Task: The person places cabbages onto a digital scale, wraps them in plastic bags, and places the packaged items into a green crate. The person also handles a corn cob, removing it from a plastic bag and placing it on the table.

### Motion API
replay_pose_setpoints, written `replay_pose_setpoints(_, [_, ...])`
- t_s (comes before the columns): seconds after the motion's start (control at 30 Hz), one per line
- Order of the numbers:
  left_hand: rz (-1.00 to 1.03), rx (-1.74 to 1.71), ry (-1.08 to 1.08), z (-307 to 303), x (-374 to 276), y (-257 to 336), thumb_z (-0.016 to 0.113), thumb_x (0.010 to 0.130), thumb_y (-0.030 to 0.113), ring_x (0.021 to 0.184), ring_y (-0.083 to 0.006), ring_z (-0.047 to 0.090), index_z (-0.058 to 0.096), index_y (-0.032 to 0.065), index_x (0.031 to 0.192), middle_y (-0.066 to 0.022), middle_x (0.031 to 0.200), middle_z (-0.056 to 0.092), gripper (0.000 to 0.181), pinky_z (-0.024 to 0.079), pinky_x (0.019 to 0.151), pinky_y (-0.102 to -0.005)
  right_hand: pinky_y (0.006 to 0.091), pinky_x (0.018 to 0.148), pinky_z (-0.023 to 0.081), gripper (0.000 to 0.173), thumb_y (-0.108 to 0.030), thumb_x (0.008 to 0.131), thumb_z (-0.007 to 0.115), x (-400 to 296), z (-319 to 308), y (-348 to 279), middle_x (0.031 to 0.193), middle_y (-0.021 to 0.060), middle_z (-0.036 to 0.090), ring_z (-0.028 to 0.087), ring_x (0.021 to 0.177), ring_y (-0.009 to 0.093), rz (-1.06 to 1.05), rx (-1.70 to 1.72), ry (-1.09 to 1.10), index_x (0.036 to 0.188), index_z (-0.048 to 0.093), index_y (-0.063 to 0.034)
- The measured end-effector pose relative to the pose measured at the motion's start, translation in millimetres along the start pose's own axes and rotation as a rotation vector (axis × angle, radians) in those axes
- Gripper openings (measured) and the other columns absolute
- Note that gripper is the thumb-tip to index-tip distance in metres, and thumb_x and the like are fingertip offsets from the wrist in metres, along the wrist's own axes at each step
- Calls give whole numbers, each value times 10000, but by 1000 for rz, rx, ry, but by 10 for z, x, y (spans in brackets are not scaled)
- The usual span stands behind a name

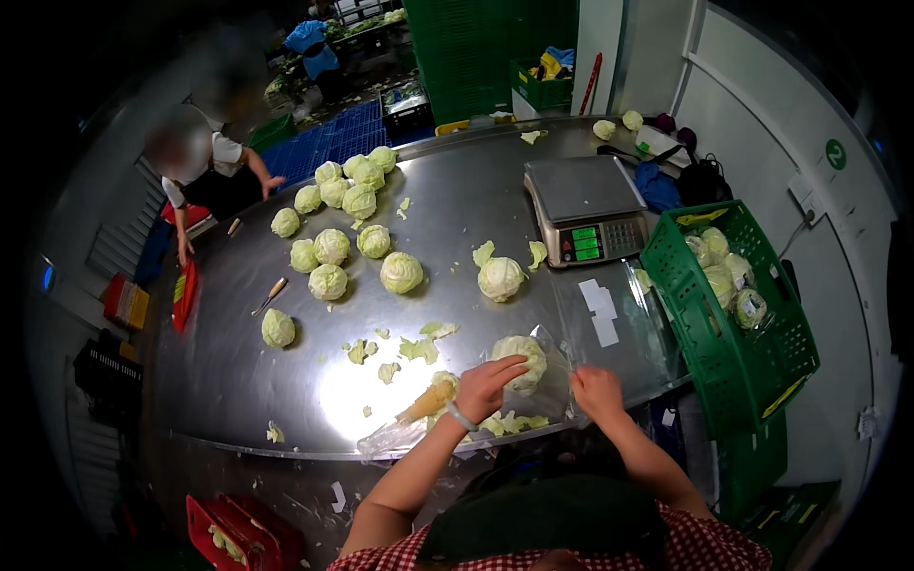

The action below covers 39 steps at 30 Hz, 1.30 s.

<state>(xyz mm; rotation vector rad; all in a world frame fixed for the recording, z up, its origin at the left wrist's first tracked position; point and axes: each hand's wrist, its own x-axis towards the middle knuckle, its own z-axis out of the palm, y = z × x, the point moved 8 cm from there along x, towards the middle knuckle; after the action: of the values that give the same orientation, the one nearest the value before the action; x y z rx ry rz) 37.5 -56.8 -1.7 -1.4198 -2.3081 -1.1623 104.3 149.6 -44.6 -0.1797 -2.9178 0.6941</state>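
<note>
A pale green cabbage (525, 378) rests on clear plastic film (553, 396) near the table's front edge. My left hand (482, 389), with a pale band at its wrist, lies with its fingers over the cabbage's left side. To the right, my right hand (598, 392) is closed at the edge of the film, which stretches between it and the cabbage. Left of my left hand are a brownish corn-cob-like item (428, 401) and crumpled clear plastic (393, 437). Loose cabbage leaves (510, 422) lie just in front of me.
The steel table (457, 193) carries several cabbages (328, 282), a knife (270, 296), white labels (600, 310) and a digital scale (587, 207). A green crate (721, 335) with wrapped cabbages stands right. A co-worker (221, 168) is at the far left edge; a red crate (243, 532) sits below.
</note>
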Motion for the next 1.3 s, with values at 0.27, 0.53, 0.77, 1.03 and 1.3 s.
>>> replay_pose_setpoints(0.27, [-895, 338, -342, 733, -1515, 433, 677, 846, 237, 637, -382, 656, 372, 66, 1442, -179, 767, 668, 691, 514, 555, -493, 504, 616, 522, 242, -317, 927, 603, -1223, 438, 623, 710, 176, 670, 666, 671, 397, -18, -157, -286, 875, 623, -82])
replay_pose_setpoints(0.53, [-1065, -148, -100, 1088, -1789, 903, 484, 1000, 113, 612, -309, 690, 118, 62, 1557, -195, 736, 691, 668, 542, 534, -420, 506, 693, 527, 436, -284, 870, 684, -1521, 373, 714, 829, 179, 693, 676, 788, 397, -14, -135, -495, 1231, 555, -76])
replay_pose_setpoints(0.77, [-1285, -886, 220, 1364, -1760, 960, 460, 994, -28, 805, -274, 720, 115, 129, 1576, -216, 945, 690, 695, 615, 721, -383, 385, 847, 471, 436, -278, 790, 745, -1661, -168, -424, 1074, 80, 588, 556, 1029, 254, -624, 271, -146, 1151, 591, -90])
replay_pose_setpoints(1.03, [-1009, -95, 144, 910, -1541, 1064, 561, 862, -47, 543, -160, 648, 363, 34, 1482, -112, 575, 612, 656, 510, 513, -337, 426, 809, 467, 211, -236, 859, 672, -1860, 224, -521, 934, 114, 592, 589, 932, 324, -744, 539, -551, 925, 566, -67])
replay_pose_setpoints(1.3, [-343, 195, -343, 939, -1271, 1480, 640, 872, 90, 498, -288, 601, 488, 139, 1430, -118, 609, 609, 580, 482, 488, -399, 419, 871, 527, 237, -168, 885, 570, -4575, 995, 3545, 1142, 129, 664, 634, 1094, 315, -357, -170, -649, 1084, 647, -63])
